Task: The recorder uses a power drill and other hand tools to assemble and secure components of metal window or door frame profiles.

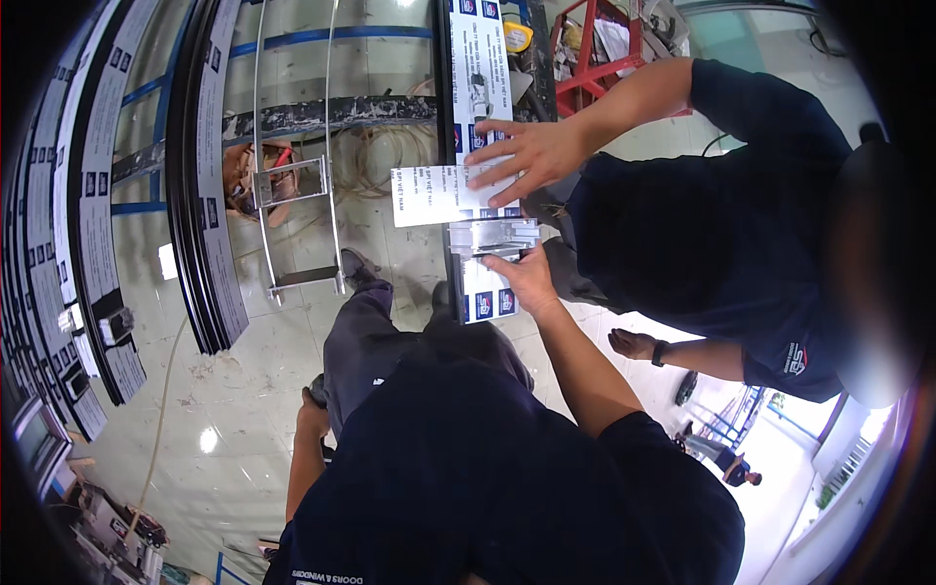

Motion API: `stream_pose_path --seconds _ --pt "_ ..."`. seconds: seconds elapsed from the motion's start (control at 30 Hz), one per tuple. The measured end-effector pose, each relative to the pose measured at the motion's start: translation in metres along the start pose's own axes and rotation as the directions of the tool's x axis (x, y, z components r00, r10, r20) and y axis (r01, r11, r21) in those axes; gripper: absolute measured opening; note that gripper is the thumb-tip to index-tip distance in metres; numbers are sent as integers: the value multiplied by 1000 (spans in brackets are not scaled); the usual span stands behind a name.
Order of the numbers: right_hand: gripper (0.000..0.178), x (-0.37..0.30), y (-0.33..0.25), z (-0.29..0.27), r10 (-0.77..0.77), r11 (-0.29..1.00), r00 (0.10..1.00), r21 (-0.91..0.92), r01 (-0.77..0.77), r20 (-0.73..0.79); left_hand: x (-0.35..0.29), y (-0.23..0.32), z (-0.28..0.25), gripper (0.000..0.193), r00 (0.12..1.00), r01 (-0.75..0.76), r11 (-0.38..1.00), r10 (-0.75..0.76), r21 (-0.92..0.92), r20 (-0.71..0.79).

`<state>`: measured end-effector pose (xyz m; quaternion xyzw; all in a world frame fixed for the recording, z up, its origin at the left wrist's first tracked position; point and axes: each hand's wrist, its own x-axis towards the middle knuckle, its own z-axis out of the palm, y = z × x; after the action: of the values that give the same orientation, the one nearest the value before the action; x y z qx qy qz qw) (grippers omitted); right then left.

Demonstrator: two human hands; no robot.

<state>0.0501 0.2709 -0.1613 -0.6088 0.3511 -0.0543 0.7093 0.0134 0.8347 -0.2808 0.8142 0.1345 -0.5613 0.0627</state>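
My right hand (526, 284) grips a short piece of aluminium profile (480, 235), its thumb pointing left. This silver piece lies across the near end of a long profile (485, 302) covered in printed white film. Just beyond it, a flat white printed strip (425, 197) sticks out to the left over the long profile. A co-worker's hand (526, 156) rests with spread fingers on the strip and the profile. Down by my left thigh, my left hand (313, 417) is curled around something dark that I cannot make out.
Several film-covered profiles (207, 205) lie on a blue and black rack (322, 119) at the left. A narrow metal frame (292, 195) leans there. A yellow tape measure (518, 36) and a red stand (591, 58) are at the far side. The co-worker (702, 214) stands close on the right.
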Motion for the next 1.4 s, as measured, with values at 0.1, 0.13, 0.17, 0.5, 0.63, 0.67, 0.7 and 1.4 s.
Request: stream_pose_path --seconds 0.1,0.13,0.17,0.5,0.63,0.67,0.7,1.4 --pt "64 2 -2 -3 41 999 999 -32 -42 -17 20 3 -30 122 999 -42 994 42 99 10" --pt "56 2 -1 -2 50 998 999 41 -49 -20 25 -1 -36 122 999 -43 993 42 111 18" --pt "56 2 -1 -1 59 997 998 43 -57 -31 29 -6 -43 122 998 -56 988 54 146 16" --pt "76 3 -6 2 77 996 996 37 -76 -39 53 -68 -69 105 993 -26 1000 27 5 -115" --pt "85 1 3 -6 53 999 998 15 -52 -36 17 -50 -89 75 991 134 878 -116 -459 67" --pt "74 1 2 -1 25 999 999 21 -24 -46 4 -61 -91 66 993 114 814 -89 -569 72" --pt "74 2 0 2 27 999 999 41 -25 -36 -7 -72 -94 58 996 93 736 -62 -671 69" --pt "92 4 13 -10 -68 984 998 167 66 10 -432 199 -220 76 715 -665 747 627 -25 -309"
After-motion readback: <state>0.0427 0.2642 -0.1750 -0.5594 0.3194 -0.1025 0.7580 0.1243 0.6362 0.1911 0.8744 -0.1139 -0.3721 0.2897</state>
